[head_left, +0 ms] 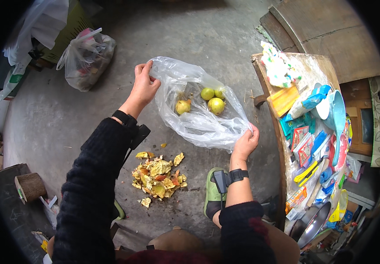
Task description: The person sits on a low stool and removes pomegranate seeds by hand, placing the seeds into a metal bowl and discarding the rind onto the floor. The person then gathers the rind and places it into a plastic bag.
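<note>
A clear plastic bag [199,132] is spread wide between my two hands, its mouth facing up. My left hand [145,84] pinches the rim at the upper left, and my right hand [247,142] grips the rim at the lower right. Inside lie several yellow-green round fruits, among them one at the right [216,106] and one at the left [182,107] with a dried crown, like a pomegranate. On the concrete floor below the bag sits a heap of yellow and reddish fruit peel pieces [160,176].
A wooden table [272,115] at the right holds packets, a blue plastic ladle [336,112], a yellow-handled cutter and a pan [315,224]. A tied, filled plastic bag [89,62] stands at the upper left. A short log [30,187] lies at the lower left.
</note>
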